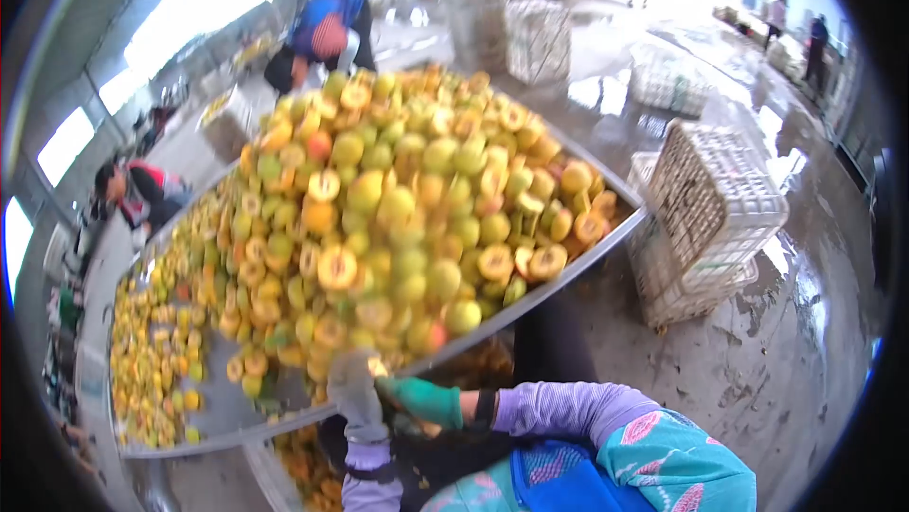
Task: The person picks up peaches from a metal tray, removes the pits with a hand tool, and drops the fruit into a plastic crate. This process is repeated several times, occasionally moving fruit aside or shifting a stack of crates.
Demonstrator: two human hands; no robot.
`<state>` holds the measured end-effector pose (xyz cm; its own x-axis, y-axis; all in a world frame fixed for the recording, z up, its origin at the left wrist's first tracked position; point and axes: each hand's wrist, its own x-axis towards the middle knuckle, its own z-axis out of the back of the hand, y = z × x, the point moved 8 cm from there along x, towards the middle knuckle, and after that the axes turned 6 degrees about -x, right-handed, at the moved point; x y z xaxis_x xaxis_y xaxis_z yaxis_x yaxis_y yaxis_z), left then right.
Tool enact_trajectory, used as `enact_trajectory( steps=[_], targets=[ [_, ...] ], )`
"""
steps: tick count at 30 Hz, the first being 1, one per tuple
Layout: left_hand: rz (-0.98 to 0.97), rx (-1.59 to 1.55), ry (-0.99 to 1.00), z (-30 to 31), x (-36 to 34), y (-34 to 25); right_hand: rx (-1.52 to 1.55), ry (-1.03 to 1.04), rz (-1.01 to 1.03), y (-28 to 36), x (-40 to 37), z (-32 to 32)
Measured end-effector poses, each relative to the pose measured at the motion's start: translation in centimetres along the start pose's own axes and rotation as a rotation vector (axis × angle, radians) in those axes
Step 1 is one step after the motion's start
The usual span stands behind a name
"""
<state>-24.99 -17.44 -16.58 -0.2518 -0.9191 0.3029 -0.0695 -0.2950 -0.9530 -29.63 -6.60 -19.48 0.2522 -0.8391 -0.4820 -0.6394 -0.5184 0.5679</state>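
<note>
My left hand (356, 387), in a pale grey glove, is at the near edge of a metal-rimmed table (540, 302). It closes round a small bright yellow piece of peach (378, 366), blurred and partly hidden. Right beside it, my right hand (426, 402) wears a green glove with a dark band at the wrist. Its fingers curl toward the left hand, and what they hold cannot be made out. Just beyond both hands rises a big heap of yellow-green peaches (407, 199), some whole, others cut in half with the stone or hollow showing.
White plastic crates (715, 195) are stacked right of the table; more crates (538, 38) stand behind on wet floor. Beneath the table edge is a container of cut fruit (311, 469). One person (327, 34) bends at the far side, another (142, 190) sits at the left.
</note>
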Motion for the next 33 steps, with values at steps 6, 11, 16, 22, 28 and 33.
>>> enact_trajectory(
  steps=[6, 11, 16, 22, 28, 33],
  targets=[
    [0.526, -0.461, 0.4, -6.1, 1.2, -2.5, -0.119, 0.048, 0.145, 3.8, -2.8, -0.9],
    [0.379, -0.23, 0.619, -6.8, 1.4, -1.6, -0.224, -0.052, 0.154, 3.6, -2.3, 0.7],
    [0.478, -0.387, 0.526, -7.3, -0.5, -2.4, -0.238, -0.267, 0.195, 3.7, -5.8, -0.5],
    [0.3, -0.296, 0.802, -7.3, -0.6, -7.8, -0.088, 0.194, 0.12, 1.9, -3.6, -2.6],
    [0.444, -0.733, 0.4, -4.6, -3.0, -8.3, 0.454, 0.717, 0.094, 1.1, -7.0, -7.7],
    [-0.217, 0.201, -0.105, 9.8, -6.1, -8.7, 0.268, 0.625, 0.103, -0.1, -8.1, -6.7]
  ],
)
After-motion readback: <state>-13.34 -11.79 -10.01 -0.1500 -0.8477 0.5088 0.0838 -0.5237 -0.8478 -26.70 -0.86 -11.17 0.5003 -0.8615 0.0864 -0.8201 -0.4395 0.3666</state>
